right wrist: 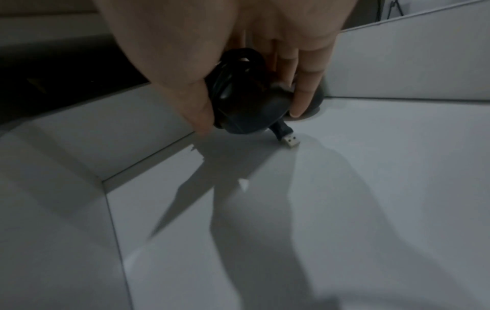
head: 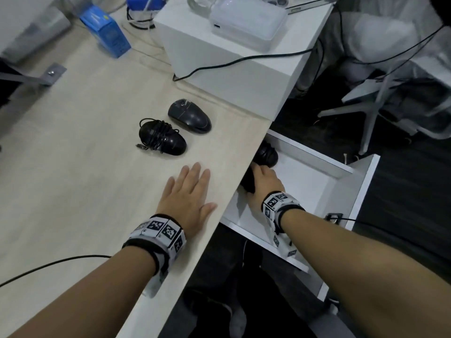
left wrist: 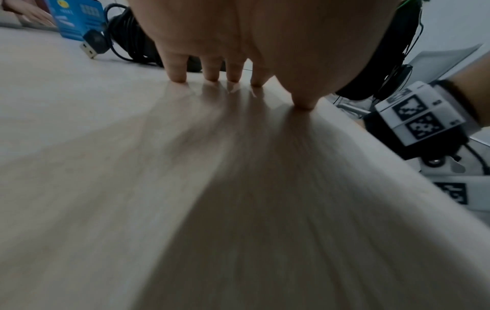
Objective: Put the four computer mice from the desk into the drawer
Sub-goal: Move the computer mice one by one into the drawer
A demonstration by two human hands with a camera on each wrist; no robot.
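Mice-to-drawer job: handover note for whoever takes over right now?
Left hand: flat on the desk, holds nothing.
Right hand: inside the open drawer, gripping a cable-wrapped mouse just above the drawer floor, not yet released.
Done: one mouse already lies in the drawer at the back.
Left: release this one, then move the cable-wrapped mouse on the desk and the grey mouse beside it.

Four computer mice in all: two on the counter (head: 73, 142), a cable-wrapped mouse (head: 162, 139) and a bare mouse (head: 189, 116); two in the one open drawer (head: 317, 181), a far mouse (head: 267, 154) and a held mouse (right wrist: 246, 109). Two hands, left (head: 186, 198) and right (head: 264, 185). One blue box (head: 106, 30).
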